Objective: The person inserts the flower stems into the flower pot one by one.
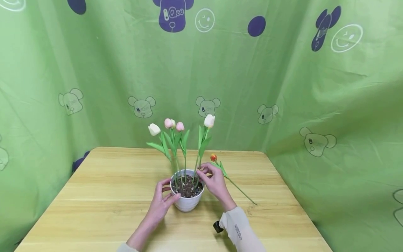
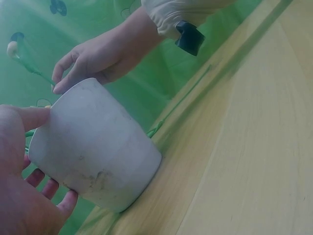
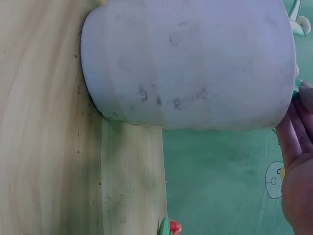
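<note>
A white flowerpot [image 1: 188, 204] with dark soil [image 1: 188, 191] stands upright on the table, several artificial tulips rising from it. My left hand [image 1: 158, 204] holds the pot's left side, thumb at the rim and fingers around the wall, as the left wrist view also shows. At the right rim, my right hand [image 1: 215, 182] pinches a green stem low down, below a white tulip [image 1: 209, 121]. Pink tulips [image 1: 169, 123] and another white tulip [image 1: 154, 129] stand on the left. In the right wrist view, the pot [image 3: 195, 63] hides part of the right fingertips.
An orange-red tulip [image 1: 213, 157] lies on the wooden table [image 1: 110, 196], right of the pot, its stem slanting toward the front right. Dark crumbs [image 1: 250, 210] are scattered near the stem's end. A green patterned curtain [image 1: 176, 70] surrounds the table's back and sides.
</note>
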`<state>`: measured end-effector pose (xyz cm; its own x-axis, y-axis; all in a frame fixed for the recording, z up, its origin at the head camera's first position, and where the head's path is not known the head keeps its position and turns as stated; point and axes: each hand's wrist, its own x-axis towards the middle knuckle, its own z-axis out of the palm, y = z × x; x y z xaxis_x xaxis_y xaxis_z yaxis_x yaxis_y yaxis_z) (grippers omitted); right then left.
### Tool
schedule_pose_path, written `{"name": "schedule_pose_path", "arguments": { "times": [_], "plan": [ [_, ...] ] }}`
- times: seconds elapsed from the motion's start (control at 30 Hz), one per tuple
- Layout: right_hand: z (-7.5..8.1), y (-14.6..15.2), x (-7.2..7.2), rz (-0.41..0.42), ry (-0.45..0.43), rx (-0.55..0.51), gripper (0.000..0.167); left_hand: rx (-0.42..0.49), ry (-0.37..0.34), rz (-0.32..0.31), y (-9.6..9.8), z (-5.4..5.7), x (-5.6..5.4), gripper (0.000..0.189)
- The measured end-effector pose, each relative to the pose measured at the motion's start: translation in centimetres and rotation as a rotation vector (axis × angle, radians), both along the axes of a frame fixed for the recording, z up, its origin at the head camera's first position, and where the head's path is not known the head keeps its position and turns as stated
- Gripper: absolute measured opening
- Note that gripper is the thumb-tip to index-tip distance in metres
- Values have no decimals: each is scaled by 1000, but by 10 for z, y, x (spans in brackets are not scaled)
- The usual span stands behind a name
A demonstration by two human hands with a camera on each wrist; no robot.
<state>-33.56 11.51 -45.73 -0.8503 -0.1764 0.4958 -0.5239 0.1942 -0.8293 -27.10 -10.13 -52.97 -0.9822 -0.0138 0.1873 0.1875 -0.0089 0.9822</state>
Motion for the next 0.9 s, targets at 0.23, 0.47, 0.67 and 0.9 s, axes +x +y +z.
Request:
{"name": "schedule_pose_path", "arguments": {
  "times": [0.23,0.47,0.67,0.9],
  "plan": [
    [-19,5,-13,-30,30,49,12,1,6,3,-1,0,0,74],
    [-30,8,-18,-6,145,93,9,7,3,1,0,1,2,74],
    [-30,7,-16,-18,195,193,10,6,-10,4,0,1,2,75],
    [-28,7,-14,-21,189,224,10,0,11,4,1,1,2,73]
  ]
}}
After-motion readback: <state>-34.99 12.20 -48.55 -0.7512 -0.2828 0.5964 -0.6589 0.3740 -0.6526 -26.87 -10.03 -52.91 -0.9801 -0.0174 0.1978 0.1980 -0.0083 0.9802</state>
